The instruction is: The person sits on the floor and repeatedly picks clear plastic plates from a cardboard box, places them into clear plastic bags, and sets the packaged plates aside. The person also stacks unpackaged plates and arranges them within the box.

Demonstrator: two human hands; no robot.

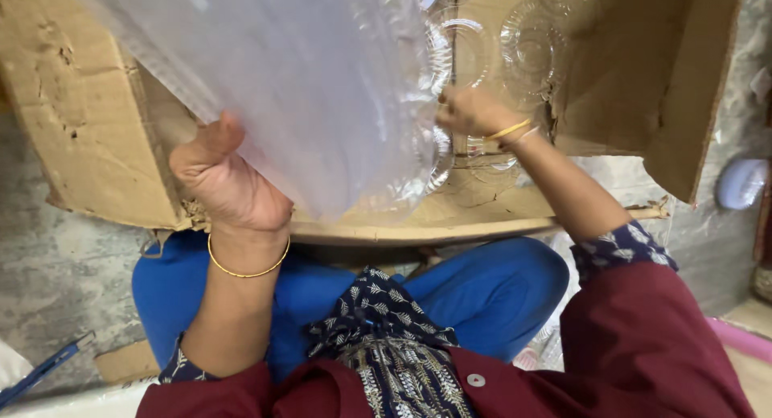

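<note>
Overhead, a plastic sheet (305, 80) is gripped by the left hand (225, 181); clear bowls (531, 48) in the cardboard box (80, 120) are partly hidden; right hand (474, 112) fingers closed on a bowl; concrete floor (56, 281).

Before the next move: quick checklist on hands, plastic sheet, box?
1. Left hand grips the clear plastic sheet at its lower edge: ok.
2. Right hand is inside the cardboard box, at the clear plastic lids: ok.
3. Right-hand grip on a lid: cannot tell, fingers hidden.
4. Sheet clear of the view into the box: not ok, it covers the left part.
5. Box resting flat by the knees: ok.
</note>
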